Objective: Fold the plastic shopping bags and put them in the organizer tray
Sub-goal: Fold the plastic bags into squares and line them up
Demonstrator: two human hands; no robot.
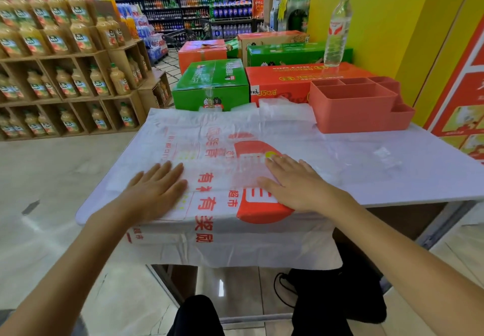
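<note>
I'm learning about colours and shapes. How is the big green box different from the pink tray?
The green box is closed on all sides and has printing on it; the pink tray is open on top, split into compartments, and plain. The green box stands behind the white table, while the pink tray sits on the table at its far right. Both have straight, boxy sides.

The pink organizer tray [358, 105] stands at the far right of the bench [392, 178]. Boxes [277, 84] and a water bottle [337, 29] block the way behind the tray. The bench in front of the tray is bare.
</note>
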